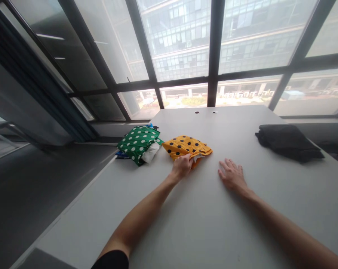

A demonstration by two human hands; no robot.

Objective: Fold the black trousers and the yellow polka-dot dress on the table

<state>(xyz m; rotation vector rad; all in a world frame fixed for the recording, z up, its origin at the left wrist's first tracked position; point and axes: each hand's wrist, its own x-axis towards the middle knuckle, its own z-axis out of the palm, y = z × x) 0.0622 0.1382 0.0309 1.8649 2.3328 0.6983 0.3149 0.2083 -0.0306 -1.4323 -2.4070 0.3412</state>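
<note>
Gripping the yellow, dark-dotted fabric bundle (pixel 183 145) near-side, your left hand (pixel 182 166) needs gentle pressure, your right hand (pixel 232 175) open, palm-down.

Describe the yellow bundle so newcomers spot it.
On the white table by the windows, find the left hand. It grips the yellow bundle, whose dark dots set it apart from the white-dotted green bundle and the plain black pile.

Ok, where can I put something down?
Bare white table shows between the forearms, and between the right hand and the black cloth. It's crowded on the left: the green dotted cloth sits close beside the yellow cloth the left hand holds.
</note>
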